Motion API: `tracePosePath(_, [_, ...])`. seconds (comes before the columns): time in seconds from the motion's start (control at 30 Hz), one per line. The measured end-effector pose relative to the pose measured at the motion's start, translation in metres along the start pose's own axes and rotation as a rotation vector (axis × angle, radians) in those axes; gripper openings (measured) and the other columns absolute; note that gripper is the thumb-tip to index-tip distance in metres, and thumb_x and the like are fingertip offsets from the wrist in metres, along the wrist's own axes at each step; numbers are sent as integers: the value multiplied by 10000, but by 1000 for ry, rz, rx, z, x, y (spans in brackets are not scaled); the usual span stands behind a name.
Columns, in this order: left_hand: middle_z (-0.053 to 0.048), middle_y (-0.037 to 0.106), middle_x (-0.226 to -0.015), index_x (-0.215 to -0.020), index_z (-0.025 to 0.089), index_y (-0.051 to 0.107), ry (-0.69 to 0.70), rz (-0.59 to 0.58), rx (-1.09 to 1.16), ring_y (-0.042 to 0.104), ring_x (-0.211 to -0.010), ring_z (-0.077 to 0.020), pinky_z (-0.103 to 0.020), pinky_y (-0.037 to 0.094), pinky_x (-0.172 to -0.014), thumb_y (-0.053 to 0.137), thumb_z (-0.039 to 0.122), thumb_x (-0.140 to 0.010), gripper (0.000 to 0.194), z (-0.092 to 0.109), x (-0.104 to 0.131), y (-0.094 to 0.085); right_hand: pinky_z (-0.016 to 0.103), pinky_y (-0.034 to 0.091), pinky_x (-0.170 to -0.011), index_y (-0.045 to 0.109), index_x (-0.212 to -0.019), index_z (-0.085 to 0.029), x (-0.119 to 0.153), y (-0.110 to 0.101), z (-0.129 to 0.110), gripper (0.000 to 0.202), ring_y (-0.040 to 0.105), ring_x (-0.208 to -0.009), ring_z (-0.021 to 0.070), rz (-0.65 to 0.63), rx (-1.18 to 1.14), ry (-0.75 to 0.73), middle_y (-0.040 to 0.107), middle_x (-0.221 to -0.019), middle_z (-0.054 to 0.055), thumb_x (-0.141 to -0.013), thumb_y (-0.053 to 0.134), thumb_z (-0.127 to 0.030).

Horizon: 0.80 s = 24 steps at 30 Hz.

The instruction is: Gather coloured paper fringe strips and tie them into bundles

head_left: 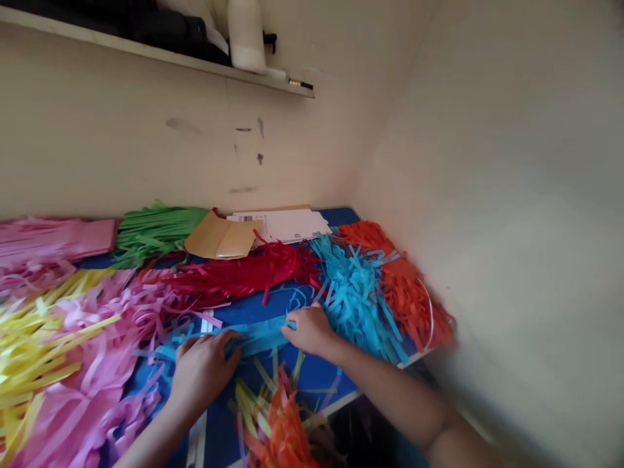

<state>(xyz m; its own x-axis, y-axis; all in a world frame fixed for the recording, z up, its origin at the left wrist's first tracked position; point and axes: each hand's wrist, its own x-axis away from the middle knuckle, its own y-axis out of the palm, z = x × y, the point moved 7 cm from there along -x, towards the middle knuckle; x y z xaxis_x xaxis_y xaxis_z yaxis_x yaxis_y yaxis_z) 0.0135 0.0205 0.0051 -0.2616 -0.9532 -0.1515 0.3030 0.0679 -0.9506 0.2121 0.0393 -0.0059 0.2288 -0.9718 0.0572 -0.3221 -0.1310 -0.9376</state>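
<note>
Stretched flat between my hands lies a light-blue fringed tissue-paper strip (260,335), over a blue table (312,374). My left hand (207,364) is curled on its left end, where loose fringe spreads beyond the fingers. At the other end my right hand (309,328) pinches the strip between thumb and fingers. Just right of that hand sits a heap of light-blue paper fringe (355,292). Behind the strip stretches a red fringe bundle (248,273). In front, orange fringe (287,422) mixed with yellow strands hangs at the table's near edge.
Pink fringe (88,377) and yellow fringe (29,354) cover the left side. Green fringe (163,227), a brown paper envelope (221,235) and a white flat packet (287,225) lie along the wall. More orange fringe (404,286) fills the right corner. A shelf (160,57) juts out above.
</note>
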Motion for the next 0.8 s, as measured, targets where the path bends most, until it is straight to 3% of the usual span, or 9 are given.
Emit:
tracePosePath(0.2, [-64,767,-890,-964,262,706,94,25,-167,681,-941,-347,-566,416,-860,543,277,-749,270,1,11,-16,322,323,-837,741,-858,-229,-2,-1,2,153,671,-894,198,40,-62,-12,759,-862,13,-869,688,-372])
tracePosePath(0.33, [-41,774,-896,-948,321,724,221,126,-248,685,-892,-348,-577,461,-812,506,321,-769,282,-44,25,-32,334,314,-854,743,-846,-236,-2,0,5,155,655,-905,205,40,-84,-29,762,-886,6,-853,715,-388])
tracePosePath(0.4, [-82,767,-961,-975,304,729,261,198,-281,673,-919,-394,-624,474,-794,473,415,-778,341,-67,27,-48,338,315,-851,743,-847,-233,-2,1,6,156,649,-903,211,35,-92,-30,763,-896,7,-844,724,-388])
tracePosePath(0.47, [-112,728,-1109,-1085,286,699,265,262,-265,629,-1052,-439,-664,474,-828,436,517,-798,452,-70,22,-65,340,317,-845,742,-844,-229,-2,1,7,150,646,-897,215,35,-94,-36,763,-893,9,-841,724,-378])
tracePosePath(0.5, [-87,704,-1173,-1142,309,667,257,284,-223,602,-1124,-430,-667,468,-874,436,558,-811,474,-61,19,-71,342,318,-843,741,-840,-227,-2,1,6,149,645,-894,216,37,-93,-37,763,-890,11,-841,722,-375])
tracePosePath(0.57, [-51,702,-1191,-1168,315,643,328,311,-57,626,-1138,-324,-548,498,-961,495,501,-862,388,-22,14,-74,343,319,-846,740,-834,-226,-3,1,6,153,643,-893,217,40,-89,-33,762,-884,14,-842,718,-377])
tracePosePath(0.63, [-22,751,-1093,-1108,291,677,516,255,38,696,-1016,-208,-357,559,-910,458,356,-935,287,32,15,-57,344,320,-851,741,-842,-226,-3,2,6,166,645,-900,217,34,-86,-23,762,-892,17,-846,715,-390])
tracePosePath(0.7, [-75,752,-1122,-1140,211,689,588,222,-6,702,-1036,-228,-345,572,-904,460,397,-951,350,69,16,-29,346,322,-858,743,-857,-228,-3,3,7,178,651,-913,219,24,-80,-12,762,-898,18,-851,712,-403])
tracePosePath(0.8, [-148,685,-1246,-1213,137,664,560,163,-46,659,-1140,-298,-423,567,-935,484,479,-931,478,78,18,12,349,330,-869,746,-878,-227,-4,3,7,198,661,-927,224,21,-70,-10,763,-896,24,-855,708,-420])
